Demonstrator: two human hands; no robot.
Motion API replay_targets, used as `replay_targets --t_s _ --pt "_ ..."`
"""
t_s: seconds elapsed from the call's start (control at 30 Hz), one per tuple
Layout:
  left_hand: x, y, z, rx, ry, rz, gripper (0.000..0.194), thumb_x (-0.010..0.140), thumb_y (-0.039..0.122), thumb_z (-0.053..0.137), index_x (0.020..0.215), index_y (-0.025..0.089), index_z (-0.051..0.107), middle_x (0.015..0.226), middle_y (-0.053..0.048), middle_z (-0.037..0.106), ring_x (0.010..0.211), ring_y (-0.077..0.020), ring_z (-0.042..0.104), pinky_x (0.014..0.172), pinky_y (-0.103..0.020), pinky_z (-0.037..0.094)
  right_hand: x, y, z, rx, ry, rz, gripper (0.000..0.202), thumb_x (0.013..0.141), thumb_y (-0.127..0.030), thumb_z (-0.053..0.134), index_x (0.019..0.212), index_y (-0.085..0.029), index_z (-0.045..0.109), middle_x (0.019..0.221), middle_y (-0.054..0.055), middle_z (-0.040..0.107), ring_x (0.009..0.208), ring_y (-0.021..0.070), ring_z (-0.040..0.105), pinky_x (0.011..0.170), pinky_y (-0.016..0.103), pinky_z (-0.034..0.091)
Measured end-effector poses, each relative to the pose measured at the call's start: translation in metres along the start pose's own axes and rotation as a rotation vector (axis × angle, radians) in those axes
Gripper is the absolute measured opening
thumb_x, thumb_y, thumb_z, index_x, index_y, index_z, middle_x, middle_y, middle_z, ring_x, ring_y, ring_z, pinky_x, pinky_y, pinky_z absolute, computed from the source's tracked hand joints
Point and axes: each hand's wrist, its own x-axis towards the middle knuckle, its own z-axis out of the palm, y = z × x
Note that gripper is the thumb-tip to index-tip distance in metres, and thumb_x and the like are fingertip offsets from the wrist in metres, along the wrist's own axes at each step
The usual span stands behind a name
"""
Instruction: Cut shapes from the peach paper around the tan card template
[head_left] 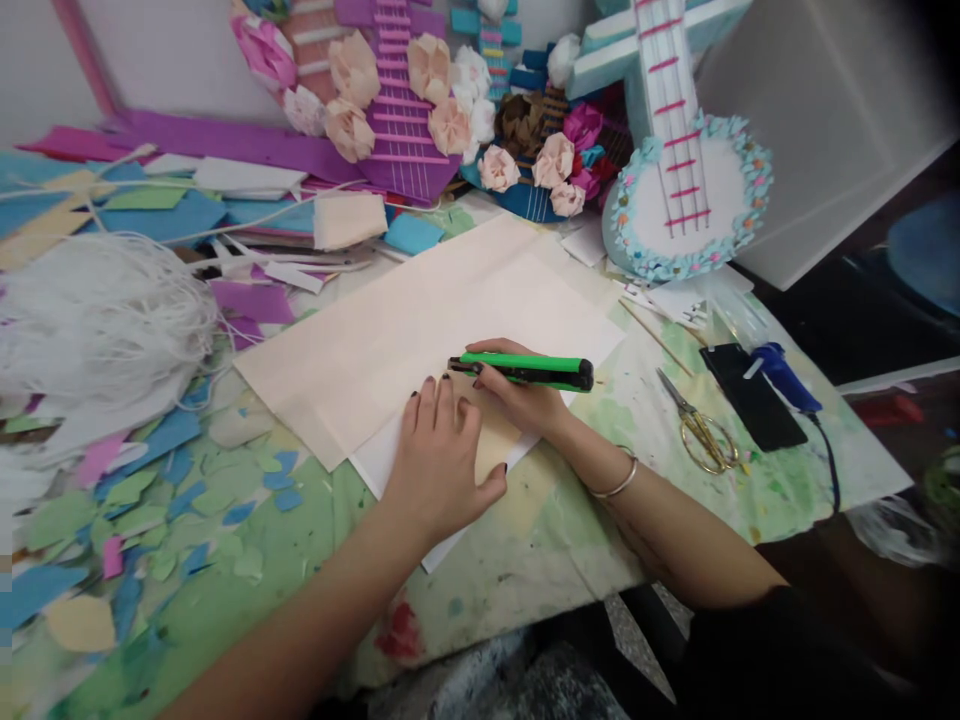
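My left hand [442,465] lies flat with its fingers apart on a cream sheet [420,310] and a white sheet [382,455] under it. In my right hand [517,395] is a green and black stapler-like tool [529,370], held level above the paper, one end close to my left fingertips. The cream sheet stretches slantwise over the table's middle, and white paper edges show beneath it. What is under my palms is hidden.
Paper guitars with flowers [679,200] stand behind the sheet. At the left are a white string bundle [112,310] and colored scraps [240,512]. Scissors [705,435], a black phone [754,398] and a blue glue gun [784,378] lie at the right.
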Motion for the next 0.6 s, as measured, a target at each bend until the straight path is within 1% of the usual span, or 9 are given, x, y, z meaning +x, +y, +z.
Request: replay_targets --t_s 0.1,0.17,0.27,0.4,0.6 --pt "-0.0001 0.0007 -0.0017 0.008 0.000 -0.001 0.069 0.078 0.051 0.054 0.124 0.001 0.050 0.144 -0.032 0.032 0.134 -0.0466 0.026 0.109 -0.055 0.023 0.0007 -0.0021 -0.0002 0.032 0.009 0.038 0.025 0.087 -0.034 0.054 0.108 -0.021 0.057 0.105 0.006 0.065 0.080 0.0153 0.065 0.075 0.033 0.055" --pt "0.0000 0.0008 -0.0022 0.012 -0.001 -0.001 0.070 0.077 0.052 0.054 0.125 0.001 0.050 0.143 -0.032 0.034 0.135 -0.0461 0.027 0.109 -0.055 0.023 0.0012 -0.0046 -0.0006 0.025 0.018 0.035 0.024 0.086 -0.034 0.054 0.106 -0.021 0.057 0.099 0.005 0.065 0.077 0.0154 0.064 0.075 0.034 0.055" --pt "0.0001 0.0005 -0.0016 0.011 -0.002 -0.004 0.071 0.077 0.054 0.054 0.125 0.002 0.050 0.143 -0.031 0.034 0.135 -0.0454 0.026 0.109 -0.055 0.022 0.0012 -0.0061 -0.0014 -0.014 0.029 -0.002 0.023 0.086 -0.032 0.054 0.105 -0.021 0.058 0.099 0.006 0.066 0.084 0.0176 0.065 0.078 0.035 0.054" --pt "-0.0006 0.0001 -0.0001 0.001 0.008 -0.004 0.070 0.077 0.054 0.054 0.125 0.003 0.050 0.144 -0.031 0.033 0.136 -0.0456 0.025 0.109 -0.055 0.021 0.0002 -0.0030 -0.0021 -0.026 0.022 -0.021 0.023 0.087 -0.028 0.054 0.109 -0.021 0.059 0.110 0.007 0.065 0.099 0.0203 0.063 0.084 0.036 0.053" --pt "-0.0022 0.0007 0.0006 -0.012 0.028 -0.001 0.069 0.077 0.054 0.056 0.123 0.003 0.051 0.144 -0.031 0.034 0.135 -0.0457 0.026 0.110 -0.055 0.021 -0.0012 0.0000 -0.0032 -0.096 0.019 -0.018 0.025 0.089 -0.031 0.054 0.112 -0.023 0.060 0.112 0.007 0.066 0.104 0.0220 0.063 0.088 0.039 0.052"
